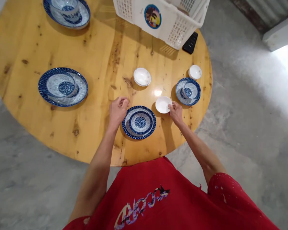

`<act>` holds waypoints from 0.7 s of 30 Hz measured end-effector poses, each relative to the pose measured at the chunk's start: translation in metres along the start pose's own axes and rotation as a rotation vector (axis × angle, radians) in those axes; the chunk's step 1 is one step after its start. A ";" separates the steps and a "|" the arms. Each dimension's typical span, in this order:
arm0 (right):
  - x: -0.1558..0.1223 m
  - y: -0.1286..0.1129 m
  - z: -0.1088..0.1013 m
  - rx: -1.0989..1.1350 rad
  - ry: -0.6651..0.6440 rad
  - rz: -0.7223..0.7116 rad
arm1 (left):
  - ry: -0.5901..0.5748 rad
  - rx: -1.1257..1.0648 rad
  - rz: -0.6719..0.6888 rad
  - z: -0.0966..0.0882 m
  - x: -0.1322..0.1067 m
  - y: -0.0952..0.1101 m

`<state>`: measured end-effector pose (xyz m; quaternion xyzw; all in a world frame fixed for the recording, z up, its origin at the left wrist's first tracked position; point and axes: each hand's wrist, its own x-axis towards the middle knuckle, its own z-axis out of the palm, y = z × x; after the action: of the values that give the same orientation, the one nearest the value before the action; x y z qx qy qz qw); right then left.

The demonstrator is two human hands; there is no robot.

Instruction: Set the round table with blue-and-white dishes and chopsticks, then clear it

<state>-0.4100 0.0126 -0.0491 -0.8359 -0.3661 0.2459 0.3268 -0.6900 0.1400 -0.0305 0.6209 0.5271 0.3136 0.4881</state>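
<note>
From my head view, the table's [96, 83] near edge curves just below the large blue-rimmed plate [134, 136] in front of me, with my red shirt [158, 179] close against it. On the right, the edge bends away just past a blue plate [179, 86] with a bowl in it. The widest stretch of wood lies between my left hand [118, 110] and the far-left plate [43, 82].

My right hand [176, 113] pinches a white dish [162, 104] by its right rim, between the two nearer plates; I can't tell whether it touches the wood. My left hand is curled closed beside the large blue-rimmed plate, its palm hidden.

A white stack [142, 76] sits ahead, between my hands; small white bowls [195, 72] stand near the right edge. The basket [153, 19] blocks the far side, cut off above, partly covering a black device [190, 43]. The upper-left plate [84, 19] is cropped too.
</note>
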 end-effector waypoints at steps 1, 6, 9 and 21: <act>-0.007 0.004 0.000 0.002 -0.005 0.012 | 0.001 0.018 -0.002 0.000 -0.002 -0.001; -0.026 0.014 0.007 -0.017 -0.015 0.052 | -0.050 0.129 0.000 0.012 -0.008 -0.002; -0.032 0.014 0.007 0.012 -0.020 0.067 | -0.074 0.128 0.021 0.022 -0.011 0.001; -0.040 0.027 0.003 0.099 -0.052 0.091 | -0.016 0.099 -0.039 0.019 -0.028 0.009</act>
<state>-0.4238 -0.0311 -0.0637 -0.8277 -0.3236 0.2998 0.3468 -0.6762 0.1083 -0.0245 0.6364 0.5501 0.2725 0.4670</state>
